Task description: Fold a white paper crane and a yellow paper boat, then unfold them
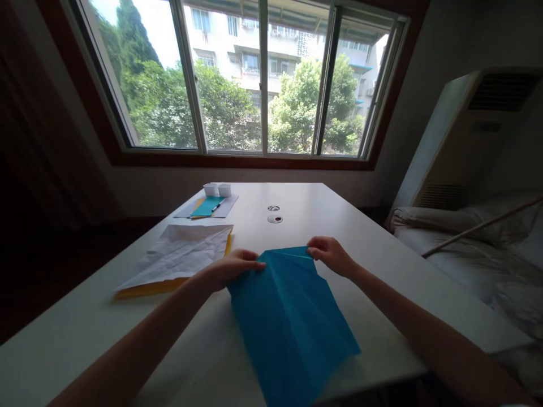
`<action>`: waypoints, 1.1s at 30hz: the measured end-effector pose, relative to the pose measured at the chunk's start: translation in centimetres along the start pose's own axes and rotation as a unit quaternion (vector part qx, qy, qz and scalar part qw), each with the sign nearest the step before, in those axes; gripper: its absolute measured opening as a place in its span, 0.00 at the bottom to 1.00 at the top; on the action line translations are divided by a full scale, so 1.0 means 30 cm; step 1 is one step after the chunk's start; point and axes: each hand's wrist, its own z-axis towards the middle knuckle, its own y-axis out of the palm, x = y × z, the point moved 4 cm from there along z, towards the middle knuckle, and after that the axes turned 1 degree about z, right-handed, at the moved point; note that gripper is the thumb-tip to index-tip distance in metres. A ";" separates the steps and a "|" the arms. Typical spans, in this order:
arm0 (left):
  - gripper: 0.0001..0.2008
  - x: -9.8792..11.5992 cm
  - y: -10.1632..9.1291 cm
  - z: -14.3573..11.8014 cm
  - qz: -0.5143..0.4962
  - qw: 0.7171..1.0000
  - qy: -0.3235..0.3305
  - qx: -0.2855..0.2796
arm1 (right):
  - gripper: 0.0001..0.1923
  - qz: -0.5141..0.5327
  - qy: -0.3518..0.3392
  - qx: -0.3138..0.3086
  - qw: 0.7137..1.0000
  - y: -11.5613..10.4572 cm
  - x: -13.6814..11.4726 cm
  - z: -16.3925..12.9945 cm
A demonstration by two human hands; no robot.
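Note:
A large sheet of blue paper with fold creases hangs between my hands over the near part of the table. My left hand pinches its upper left edge, thumb on top and the other fingers partly hidden beneath. At the upper right corner, my right hand grips the paper between thumb and fingers. The sheet tilts down toward me, and its lower end runs out of view at the bottom. One notch-like step shows along its right side.
On the white table, a crumpled white sheet lies over yellow paper at left. Farther back are a small blue sheet, a pen and two white containers. Two round discs sit mid-table. A covered pile stands right.

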 end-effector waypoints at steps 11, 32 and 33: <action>0.16 -0.007 -0.025 0.028 0.449 0.865 0.097 0.200 | 0.14 -0.103 0.120 0.015 0.987 0.006 0.081 0.007; 0.26 -0.015 0.192 0.006 0.658 0.715 0.212 0.104 | 0.13 -0.387 0.114 -0.013 0.915 0.051 0.097 -0.008; 0.25 -0.021 0.188 0.008 0.652 0.722 0.218 0.077 | 0.13 -0.386 0.119 -0.010 0.915 0.045 0.099 -0.007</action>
